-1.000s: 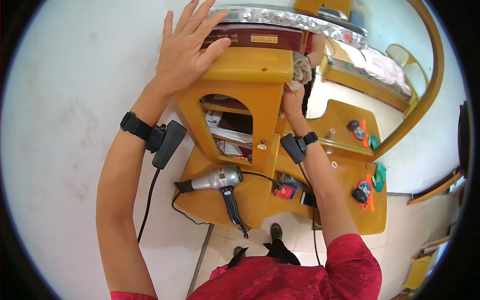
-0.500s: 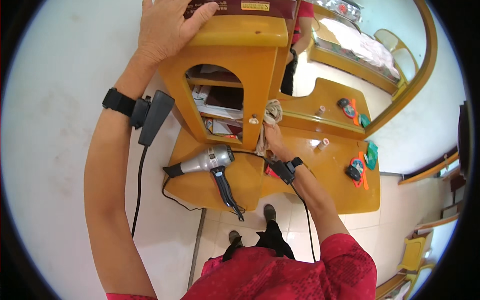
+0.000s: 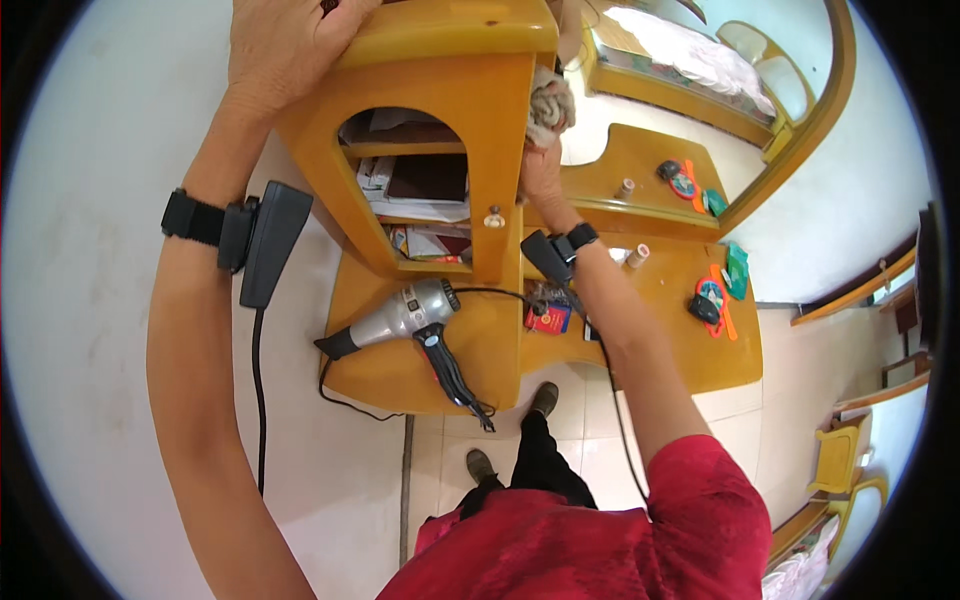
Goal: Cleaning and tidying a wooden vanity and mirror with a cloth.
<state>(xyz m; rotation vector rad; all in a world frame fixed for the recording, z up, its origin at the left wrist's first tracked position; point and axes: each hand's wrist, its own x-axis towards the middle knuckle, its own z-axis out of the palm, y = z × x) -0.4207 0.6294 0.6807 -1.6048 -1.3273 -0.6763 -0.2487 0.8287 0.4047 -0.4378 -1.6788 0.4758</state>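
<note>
My left hand (image 3: 285, 50) rests at the top left corner of a yellow wooden cabinet (image 3: 440, 40), its thumb stretched apart; the other fingers run past the picture's upper edge. A sliver of a dark red thing shows beside the thumb. My right hand (image 3: 543, 178) is closed on a bunched beige-grey cloth (image 3: 550, 105) and presses it against the cabinet's right side, by the mirror. Below the cabinet door a silver hair dryer (image 3: 400, 312) with a black nozzle and handle lies on the dressing table (image 3: 470, 370).
Papers and a dark folder (image 3: 428, 180) lie on shelves behind the cabinet's arched opening. A framed mirror (image 3: 650, 215) rises behind the table. On the right stand a small bottle (image 3: 638, 256), a red-and-orange item (image 3: 713, 300) and a green packet (image 3: 737, 270). A red booklet (image 3: 548, 316) lies near the middle.
My right hand has slid the cloth up along the cabinet's side, away from me. The view has shifted, so the cabinet sits further left and higher. My left hand stays at the cabinet top.
</note>
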